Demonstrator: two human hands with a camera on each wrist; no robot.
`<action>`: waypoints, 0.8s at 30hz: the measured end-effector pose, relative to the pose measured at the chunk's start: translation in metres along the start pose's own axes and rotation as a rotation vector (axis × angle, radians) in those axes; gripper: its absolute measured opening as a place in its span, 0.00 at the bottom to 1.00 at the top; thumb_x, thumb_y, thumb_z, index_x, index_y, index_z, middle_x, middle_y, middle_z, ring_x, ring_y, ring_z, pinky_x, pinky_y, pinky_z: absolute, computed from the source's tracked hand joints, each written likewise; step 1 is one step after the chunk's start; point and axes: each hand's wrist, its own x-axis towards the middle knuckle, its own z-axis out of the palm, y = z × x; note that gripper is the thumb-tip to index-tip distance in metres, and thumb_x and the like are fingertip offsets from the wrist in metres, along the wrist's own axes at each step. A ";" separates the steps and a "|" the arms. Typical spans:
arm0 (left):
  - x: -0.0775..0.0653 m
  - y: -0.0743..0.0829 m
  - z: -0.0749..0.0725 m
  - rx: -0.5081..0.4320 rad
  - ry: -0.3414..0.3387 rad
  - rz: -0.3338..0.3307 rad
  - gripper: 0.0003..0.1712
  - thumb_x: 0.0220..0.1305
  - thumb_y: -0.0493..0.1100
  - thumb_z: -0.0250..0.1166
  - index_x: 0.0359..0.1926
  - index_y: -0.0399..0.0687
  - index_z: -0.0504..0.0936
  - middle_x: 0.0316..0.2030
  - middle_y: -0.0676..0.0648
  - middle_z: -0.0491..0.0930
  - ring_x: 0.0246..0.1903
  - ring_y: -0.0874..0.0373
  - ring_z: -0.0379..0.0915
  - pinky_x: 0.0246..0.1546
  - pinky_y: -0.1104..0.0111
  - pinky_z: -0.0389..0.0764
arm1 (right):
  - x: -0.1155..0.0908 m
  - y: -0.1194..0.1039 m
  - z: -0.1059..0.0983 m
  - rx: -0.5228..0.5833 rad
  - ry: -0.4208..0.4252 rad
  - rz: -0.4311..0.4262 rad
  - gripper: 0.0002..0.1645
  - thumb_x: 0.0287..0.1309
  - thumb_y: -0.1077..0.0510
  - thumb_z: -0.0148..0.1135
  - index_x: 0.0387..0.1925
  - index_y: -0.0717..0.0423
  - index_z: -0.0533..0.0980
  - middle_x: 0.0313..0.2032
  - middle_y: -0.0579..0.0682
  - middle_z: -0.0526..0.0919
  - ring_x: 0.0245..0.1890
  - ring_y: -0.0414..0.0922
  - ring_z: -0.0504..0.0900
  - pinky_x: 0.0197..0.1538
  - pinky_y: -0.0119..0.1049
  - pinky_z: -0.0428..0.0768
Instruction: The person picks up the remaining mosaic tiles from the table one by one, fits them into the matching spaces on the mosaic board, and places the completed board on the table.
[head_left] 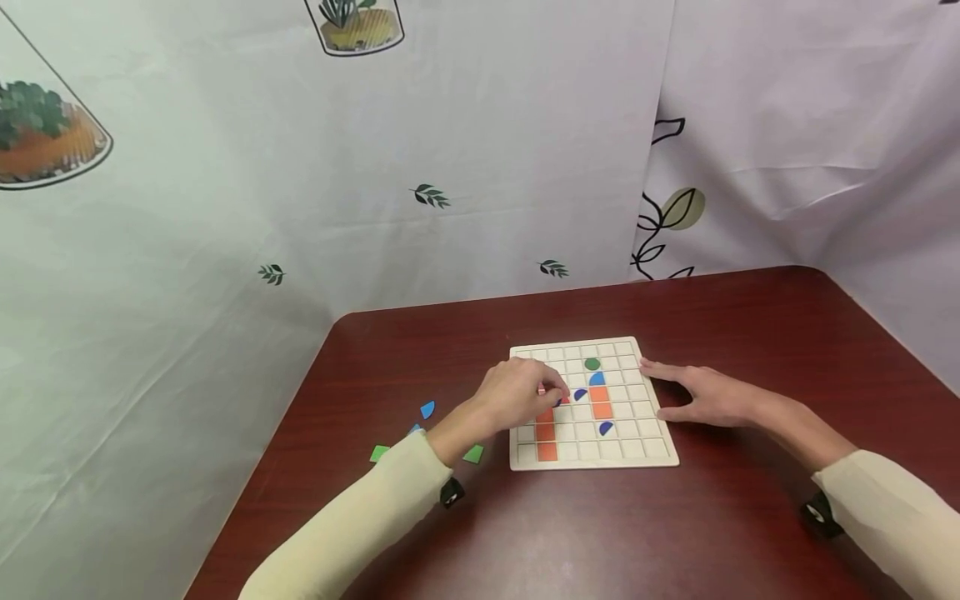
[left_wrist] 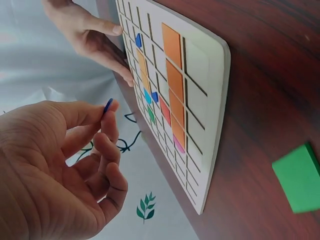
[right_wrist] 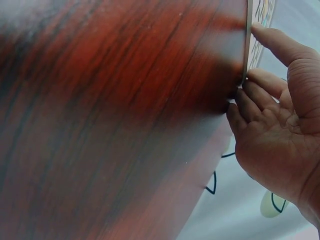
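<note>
My left hand (head_left: 517, 393) is over the left part of a white grid board (head_left: 622, 451). Between its thumb and index finger it pinches a small dark blue piece (left_wrist: 107, 106), seen edge-on in the left wrist view. Spread fingers of my right hand (head_left: 701, 396) touch the board's right edge. On the grid lie a column of orange squares (head_left: 546, 432), a second orange pair (head_left: 602, 393), a light blue quarter-circle (head_left: 597, 379), a green circle (head_left: 592, 364) and dark blue half-circles (head_left: 606, 427). A red piece (left_wrist: 165, 108) and a pink piece (left_wrist: 178, 145) are partly hidden in the head view.
Left of the board, loose green pieces (head_left: 473, 454) and light blue pieces (head_left: 427, 409) lie on the dark red wooden table (head_left: 600, 533), some partly behind the left forearm. A white cloth (head_left: 480, 150) with plant prints hangs behind the table's far edge.
</note>
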 end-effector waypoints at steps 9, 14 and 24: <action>0.011 0.012 0.013 -0.003 -0.002 0.013 0.07 0.74 0.49 0.70 0.45 0.60 0.94 0.35 0.65 0.87 0.32 0.69 0.74 0.28 0.72 0.72 | 0.001 0.002 0.000 -0.007 -0.001 -0.001 0.53 0.64 0.42 0.75 0.80 0.58 0.62 0.79 0.63 0.60 0.74 0.68 0.64 0.68 0.68 0.68; 0.016 0.019 0.021 -0.014 -0.021 0.027 0.07 0.75 0.49 0.69 0.43 0.61 0.93 0.32 0.65 0.85 0.30 0.69 0.73 0.30 0.73 0.72 | 0.000 0.002 0.000 0.003 -0.002 -0.007 0.53 0.64 0.42 0.75 0.80 0.59 0.62 0.79 0.63 0.60 0.74 0.68 0.64 0.68 0.68 0.67; 0.023 0.032 0.037 -0.007 -0.041 0.065 0.07 0.75 0.49 0.68 0.37 0.63 0.90 0.28 0.68 0.83 0.26 0.70 0.72 0.25 0.72 0.71 | -0.001 0.002 -0.001 0.003 -0.001 -0.026 0.52 0.65 0.43 0.75 0.80 0.59 0.63 0.80 0.62 0.60 0.75 0.68 0.63 0.69 0.67 0.66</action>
